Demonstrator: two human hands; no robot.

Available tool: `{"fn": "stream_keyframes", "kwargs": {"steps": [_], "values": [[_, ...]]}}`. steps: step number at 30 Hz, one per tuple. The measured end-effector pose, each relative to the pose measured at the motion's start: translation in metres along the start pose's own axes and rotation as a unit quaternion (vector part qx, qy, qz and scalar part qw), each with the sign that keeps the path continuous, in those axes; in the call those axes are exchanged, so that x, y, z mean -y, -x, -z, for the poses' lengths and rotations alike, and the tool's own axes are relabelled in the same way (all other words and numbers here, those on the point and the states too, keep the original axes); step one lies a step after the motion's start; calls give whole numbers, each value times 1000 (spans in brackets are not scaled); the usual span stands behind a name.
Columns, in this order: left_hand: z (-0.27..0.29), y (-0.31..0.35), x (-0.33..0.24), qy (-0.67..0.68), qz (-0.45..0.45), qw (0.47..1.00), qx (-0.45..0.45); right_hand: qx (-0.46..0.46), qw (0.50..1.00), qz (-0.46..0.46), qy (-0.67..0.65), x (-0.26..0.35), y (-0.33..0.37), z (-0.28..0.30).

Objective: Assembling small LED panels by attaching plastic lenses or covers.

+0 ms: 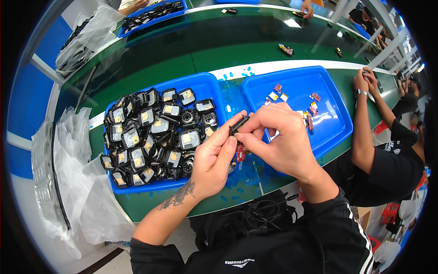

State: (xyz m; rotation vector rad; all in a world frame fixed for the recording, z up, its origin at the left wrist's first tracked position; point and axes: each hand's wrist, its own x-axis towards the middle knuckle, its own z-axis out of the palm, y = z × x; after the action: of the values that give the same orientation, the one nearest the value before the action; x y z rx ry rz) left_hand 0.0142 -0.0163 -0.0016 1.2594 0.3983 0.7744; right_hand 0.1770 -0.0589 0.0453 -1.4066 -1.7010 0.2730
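Observation:
Between both hands, over the gap between two blue trays, is a small black watch case (238, 124), seen nearly edge-on. My left hand (213, 160) grips it from below and the left, with the thumb along its near side. The thumb and bent fingers of my right hand (285, 134) pinch its right end; the fingers hide part of it. Just beneath the hands shows a red circuit board (241, 153); I cannot tell whether it hangs from the case or lies on the table. The left blue tray (213, 84) holds a heap of black watch cases (159, 125) with pale squares inside.
The right blue tray (296, 75) holds several small red circuit boards (314, 108) with attached parts. Blue film scraps (232, 194) litter the green table (205, 208). Beyond runs a green conveyor belt (182, 57) carrying loose parts. A co-worker's arm (362, 123) is at right; plastic sheeting hangs at left.

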Motion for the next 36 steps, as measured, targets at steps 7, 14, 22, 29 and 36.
{"fn": "stream_keyframes", "kwargs": {"steps": [7, 14, 22, 29, 36], "values": [[8, -2, -2, -58, -25, 998, 15, -61, 998, -19, -7, -2, 2, -2], [1, -13, 0, 110, -40, 990, -79, -31, 987, -82, -136, 2, 38, -11], [2, -4, 1, 40, -107, 991, -72, 1, 937, -203, -285, 9, 38, -22], [6, -3, -1, -36, -122, 990, -65, 15, 896, -242, -373, 12, 40, -20], [15, -9, -18, -334, -217, 915, 69, 29, 885, -278, -372, 10, 33, 15]]}}
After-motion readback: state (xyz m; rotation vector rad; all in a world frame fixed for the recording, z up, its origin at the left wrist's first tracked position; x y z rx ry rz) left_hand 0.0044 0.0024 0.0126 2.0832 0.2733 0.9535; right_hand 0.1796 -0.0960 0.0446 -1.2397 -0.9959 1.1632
